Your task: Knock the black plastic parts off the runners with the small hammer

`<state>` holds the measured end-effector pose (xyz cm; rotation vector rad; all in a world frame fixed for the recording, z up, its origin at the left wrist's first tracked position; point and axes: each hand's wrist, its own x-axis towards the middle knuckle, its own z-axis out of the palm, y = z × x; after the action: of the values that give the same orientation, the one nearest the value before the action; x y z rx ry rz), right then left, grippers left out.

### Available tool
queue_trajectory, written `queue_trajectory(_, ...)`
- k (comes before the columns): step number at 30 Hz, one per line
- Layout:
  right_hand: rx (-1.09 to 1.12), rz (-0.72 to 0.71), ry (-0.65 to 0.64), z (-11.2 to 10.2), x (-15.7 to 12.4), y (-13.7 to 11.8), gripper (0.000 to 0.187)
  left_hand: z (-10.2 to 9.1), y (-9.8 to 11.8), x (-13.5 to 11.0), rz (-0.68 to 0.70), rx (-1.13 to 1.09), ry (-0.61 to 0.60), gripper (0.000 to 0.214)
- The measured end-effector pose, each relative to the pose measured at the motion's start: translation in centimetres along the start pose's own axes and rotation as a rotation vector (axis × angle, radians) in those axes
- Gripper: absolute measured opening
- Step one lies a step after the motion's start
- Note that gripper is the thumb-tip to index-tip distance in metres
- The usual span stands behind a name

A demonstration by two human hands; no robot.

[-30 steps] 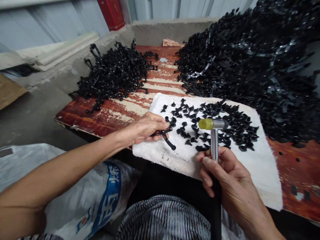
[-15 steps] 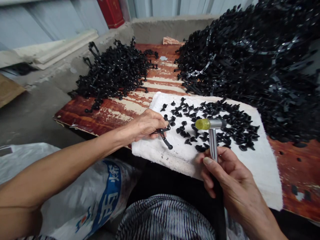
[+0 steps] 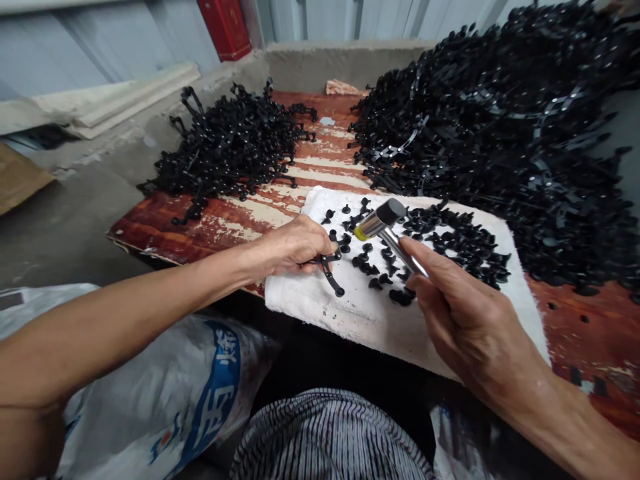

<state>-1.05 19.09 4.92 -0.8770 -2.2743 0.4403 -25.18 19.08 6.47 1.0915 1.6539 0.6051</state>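
My left hand (image 3: 295,248) pinches a small black metal bracket (image 3: 331,270) and holds it down on a white foam pad (image 3: 350,310). My right hand (image 3: 463,313) is closed round the steel handle of a small hammer (image 3: 381,220), whose yellow and black head hangs above the pad just right of the bracket. Several small black rivet-like pieces (image 3: 450,243) lie scattered over the pad.
The pad lies on a worn red wooden board (image 3: 210,227). A big heap of black brackets (image 3: 505,140) fills the right side and a smaller heap (image 3: 230,147) sits at the back left. A white printed sack (image 3: 190,393) lies by my knees, beside a concrete floor.
My right hand has swung the hammer up and to the left, so its head now tilts toward the bracket. The left hand has stayed in place.
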Motion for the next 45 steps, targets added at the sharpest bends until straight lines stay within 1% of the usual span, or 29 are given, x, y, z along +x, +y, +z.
queue_trajectory(3,-0.102,-0.035,-0.001,0.1,0.5,-0.1,0.056,-0.2,-0.1,0.4,-0.028,-0.021,0.001,0.016)
queue_trajectory(6,-0.2,-0.069,-0.069,0.3,0.7,0.1,0.055,-0.3,-0.2,0.5,-0.036,-0.027,0.001,0.016)
queue_trajectory(8,-0.192,-0.087,-0.098,0.3,0.9,0.1,0.055,-0.2,-0.3,0.3,-0.026,-0.05,-0.005,0.016)
queue_trajectory(9,-0.165,-0.097,-0.08,0.2,0.9,-0.1,0.056,-0.2,-0.2,0.3,-0.027,-0.065,-0.005,0.016)
queue_trajectory(11,-0.114,-0.115,0.021,0.1,0.9,-0.4,0.061,0.0,-0.1,0.1,-0.049,-0.09,0.007,0.018)
queue_trajectory(12,-0.111,-0.119,0.068,0.0,0.9,-0.6,0.062,0.1,0.0,0.0,-0.07,-0.093,0.018,0.018)
queue_trajectory(13,-0.129,-0.128,0.08,0.0,0.9,-0.7,0.062,0.2,0.2,-0.1,-0.091,-0.089,0.025,0.019)
queue_trajectory(14,-0.165,-0.14,0.059,0.0,0.9,-0.7,0.06,0.2,0.3,-0.2,-0.104,-0.077,0.028,0.019)
queue_trajectory(17,-0.258,-0.158,-0.09,0.1,0.9,-0.5,0.054,0.3,0.2,-0.1,-0.102,-0.046,0.009,0.019)
queue_trajectory(18,-0.242,-0.154,-0.092,0.1,0.8,-0.4,0.055,0.3,0.0,0.0,-0.096,-0.046,-0.005,0.018)
queue_trajectory(21,-0.135,-0.106,0.072,0.0,0.7,-0.4,0.063,0.2,-0.6,0.2,-0.098,-0.051,-0.018,0.016)
queue_trajectory(22,-0.132,-0.098,0.093,0.0,0.7,-0.4,0.063,0.2,-0.8,0.3,-0.1,-0.044,-0.014,0.016)
queue_trajectory(23,-0.154,-0.095,0.071,0.0,0.7,-0.3,0.062,0.2,-0.9,0.3,-0.106,-0.037,-0.007,0.015)
queue_trajectory(26,-0.212,-0.094,-0.093,0.3,0.6,0.0,0.056,0.3,-0.9,0.2,-0.11,-0.036,0.008,0.015)
queue_trajectory(27,-0.199,-0.087,-0.084,0.4,0.6,0.1,0.056,0.4,-0.9,0.1,-0.11,-0.045,0.011,0.014)
queue_trajectory(29,-0.181,-0.068,-0.009,0.6,0.4,0.3,0.059,0.5,-1.0,0.1,-0.11,-0.068,0.013,0.013)
queue_trajectory(30,-0.19,-0.063,0.001,0.6,0.4,0.3,0.058,0.5,-0.9,0.0,-0.11,-0.076,0.013,0.013)
queue_trajectory(33,-0.195,-0.042,-0.121,0.3,0.9,0.2,0.051,0.5,-0.4,-0.3,-0.124,-0.11,0.01,0.019)
queue_trajectory(34,-0.149,-0.02,-0.132,0.1,1.3,0.0,0.048,0.6,-0.1,-0.5,-0.135,-0.137,0.007,0.022)
queue_trajectory(36,0.008,0.061,-0.082,-0.2,2.0,-0.6,0.039,0.7,0.6,-1.1,-0.145,-0.229,0.011,0.028)
queue_trajectory(38,0.19,0.186,-0.042,-0.2,2.6,-1.3,0.024,1.1,1.2,-1.7,-0.116,-0.344,0.037,0.031)
queue_trajectory(39,0.274,0.261,-0.06,0.0,2.8,-1.7,0.018,1.4,1.4,-2.0,-0.09,-0.398,0.053,0.031)
queue_trajectory(42,0.478,0.455,-0.157,1.2,3.2,-2.1,0.023,2.4,1.4,-2.7,-0.033,-0.536,0.081,0.026)
queue_trajectory(45,0.593,0.541,-0.195,2.2,3.4,-2.0,0.025,3.1,1.2,-3.2,-0.031,-0.664,0.115,0.022)
